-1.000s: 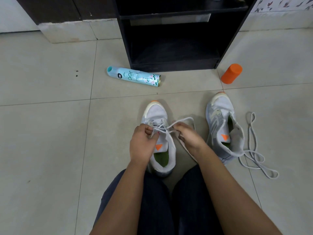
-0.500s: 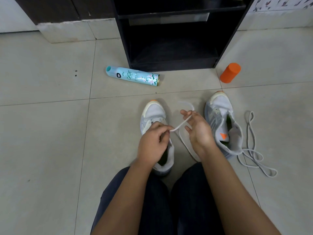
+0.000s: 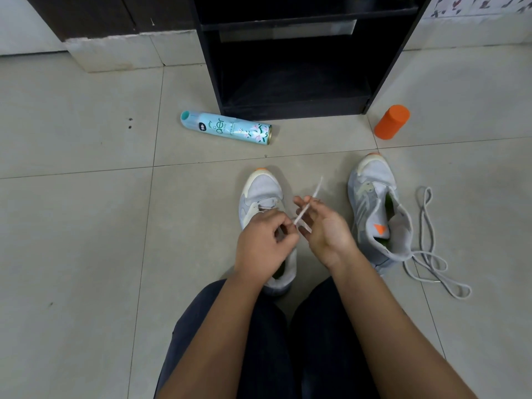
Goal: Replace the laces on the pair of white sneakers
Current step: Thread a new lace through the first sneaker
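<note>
Over L-side sneaker [image 3: 260,194], lace [image 3: 312,198] end now stands free; the loop is gone. L hand [image 3: 263,246] & R hand [image 3: 328,230] both pinch it. Pull-through looks complete; next eyelet prob. follows.

It looked like a room in a home. The floor [image 3: 86,226] was laid in large pale tiles. At the far side stood a black open shelf unit [image 3: 302,109], with an air-freshener can [image 3: 227,128] lying on its side just in front. A flower-patterned wall [image 3: 475,4] showed far right, and white sneakers [image 3: 371,180] sat nearer on the tiles.
</note>
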